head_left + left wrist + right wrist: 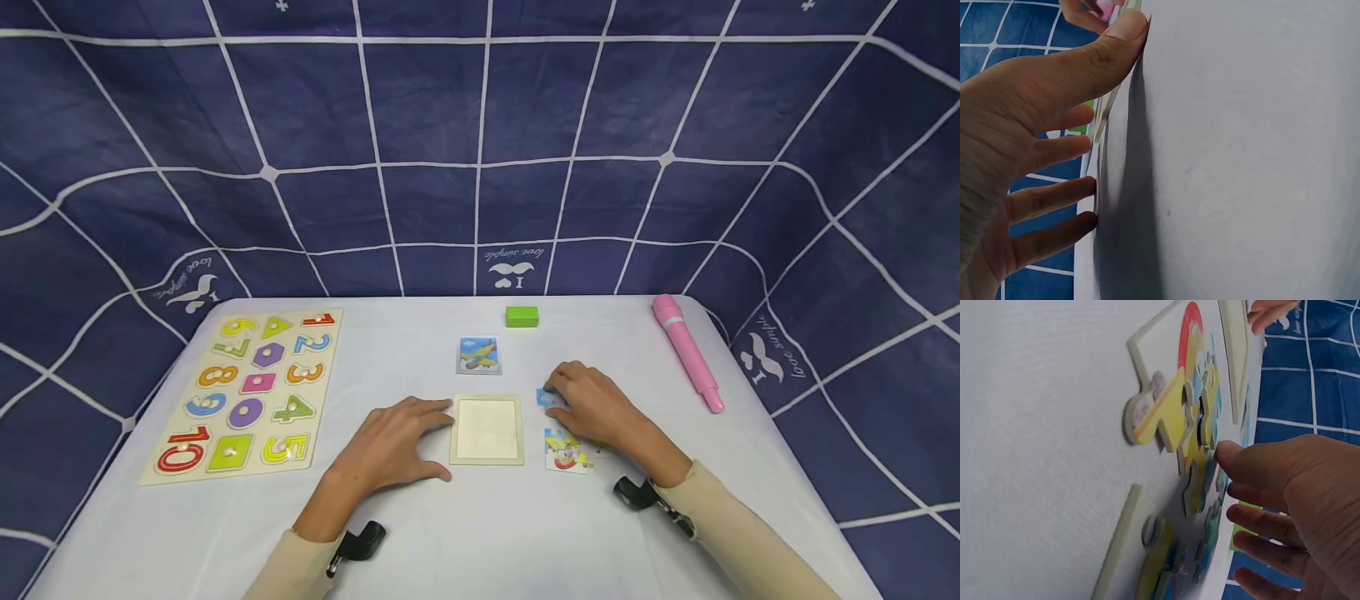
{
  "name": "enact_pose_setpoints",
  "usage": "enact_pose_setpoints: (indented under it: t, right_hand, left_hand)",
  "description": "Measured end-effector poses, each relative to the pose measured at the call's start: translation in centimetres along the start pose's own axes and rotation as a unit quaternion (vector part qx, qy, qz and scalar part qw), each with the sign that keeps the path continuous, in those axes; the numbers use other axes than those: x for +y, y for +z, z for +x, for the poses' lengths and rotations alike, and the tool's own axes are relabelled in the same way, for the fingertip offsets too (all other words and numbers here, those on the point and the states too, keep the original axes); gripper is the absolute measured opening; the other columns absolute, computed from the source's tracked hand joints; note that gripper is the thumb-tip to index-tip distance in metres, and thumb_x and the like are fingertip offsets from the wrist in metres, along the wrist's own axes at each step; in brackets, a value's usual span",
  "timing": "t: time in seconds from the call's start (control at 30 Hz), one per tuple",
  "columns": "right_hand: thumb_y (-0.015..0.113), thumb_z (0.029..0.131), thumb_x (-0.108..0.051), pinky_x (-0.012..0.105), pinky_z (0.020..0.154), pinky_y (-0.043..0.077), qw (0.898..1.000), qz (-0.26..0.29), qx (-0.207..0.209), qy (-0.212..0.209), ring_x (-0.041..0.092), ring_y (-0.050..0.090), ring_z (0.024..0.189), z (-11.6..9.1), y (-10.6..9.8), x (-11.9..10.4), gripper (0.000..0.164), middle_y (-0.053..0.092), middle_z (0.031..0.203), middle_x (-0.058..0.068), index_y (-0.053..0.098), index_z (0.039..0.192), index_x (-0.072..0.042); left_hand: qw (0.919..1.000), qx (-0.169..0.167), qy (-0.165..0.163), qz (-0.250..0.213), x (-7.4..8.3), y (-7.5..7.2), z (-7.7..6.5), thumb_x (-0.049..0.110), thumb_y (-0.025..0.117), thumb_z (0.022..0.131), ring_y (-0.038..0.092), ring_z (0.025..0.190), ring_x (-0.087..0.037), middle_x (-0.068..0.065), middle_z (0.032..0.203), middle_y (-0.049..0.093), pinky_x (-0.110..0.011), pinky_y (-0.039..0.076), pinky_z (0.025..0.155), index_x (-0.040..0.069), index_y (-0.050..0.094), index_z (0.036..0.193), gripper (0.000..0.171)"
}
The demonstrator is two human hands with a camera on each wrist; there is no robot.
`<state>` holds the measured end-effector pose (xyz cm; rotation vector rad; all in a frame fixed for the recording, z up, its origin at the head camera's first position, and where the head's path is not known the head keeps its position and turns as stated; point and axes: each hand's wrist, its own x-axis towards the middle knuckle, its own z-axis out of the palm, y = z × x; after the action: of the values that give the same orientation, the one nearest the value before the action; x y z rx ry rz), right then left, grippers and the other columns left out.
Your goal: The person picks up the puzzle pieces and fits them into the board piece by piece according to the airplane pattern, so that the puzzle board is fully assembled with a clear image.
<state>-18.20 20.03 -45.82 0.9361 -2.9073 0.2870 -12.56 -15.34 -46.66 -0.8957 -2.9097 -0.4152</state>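
Note:
My left hand (431, 435) lies flat on the white table (480, 533), fingers straight. Its fingertips and thumb touch the left edge of an empty wooden puzzle tray (486, 429). The left wrist view shows the thumb (1116, 37) pressed against the tray's rim (1106, 107). Right of the tray, my right hand (561, 395) rests over loose jigsaw pieces (566, 454), its fingertips on a blue piece (546, 398). In the right wrist view the thumb (1232, 456) touches the scattered pieces (1172, 412) while the fingers stay loosely extended.
A picture card of a yellow plane (478, 355) lies behind the tray, with a green block (521, 316) beyond it. A pink pen-shaped toy (686, 350) lies at the right. A number peg board (243, 392) fills the left side. A blue grid cloth hangs behind.

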Motion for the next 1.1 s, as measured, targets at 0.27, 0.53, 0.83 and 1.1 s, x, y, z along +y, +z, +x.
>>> enact_pose_setpoints:
  t: [0.27,0.53,0.83,1.1]
  right_hand:
    - [0.087,0.093,-0.027,0.048,0.098,0.057,1.0,0.017,-0.013,0.016,0.028,0.067,0.115,0.0,0.3,0.0,0.036,0.069,0.127,0.009,0.075,0.121,-0.008]
    - [0.088,0.091,-0.032,0.047,0.094,0.058,0.999,0.028,-0.015,0.015,0.025,0.068,0.109,0.1,0.5,0.0,0.037,0.069,0.125,0.006,0.075,0.118,-0.01]
    - [0.086,0.091,-0.031,0.048,0.096,0.058,1.0,0.007,0.004,-0.025,0.025,0.069,0.11,0.9,-0.1,-0.9,0.036,0.073,0.117,0.004,0.077,0.119,-0.01]
    - [0.085,0.092,-0.034,0.045,0.089,0.059,0.999,0.014,-0.002,-0.045,0.023,0.069,0.105,2.1,-0.4,-3.5,0.036,0.072,0.115,0.001,0.078,0.121,-0.014]
  left_hand:
    - [0.9997,-0.013,0.0,-0.021,-0.1,-0.2,0.0,0.063,0.093,0.073,0.063,0.135,-0.024,0.004,0.151,0.066,-0.05,0.059,0.096,0.024,0.081,0.126,0.067]
    - [0.9997,-0.014,-0.003,-0.02,0.1,0.0,0.0,0.062,0.093,0.073,0.063,0.135,-0.025,0.005,0.148,0.068,-0.05,0.059,0.096,0.024,0.081,0.126,0.067]
    - [0.9996,-0.011,0.001,-0.026,0.1,0.1,0.1,0.06,0.094,0.075,0.063,0.135,-0.027,0.005,0.148,0.068,-0.051,0.059,0.096,0.022,0.081,0.125,0.064]
    - [0.9996,-0.003,0.004,-0.027,0.2,0.3,0.2,0.053,0.094,0.078,0.064,0.132,-0.028,0.004,0.146,0.069,-0.05,0.06,0.095,0.021,0.082,0.123,0.056]
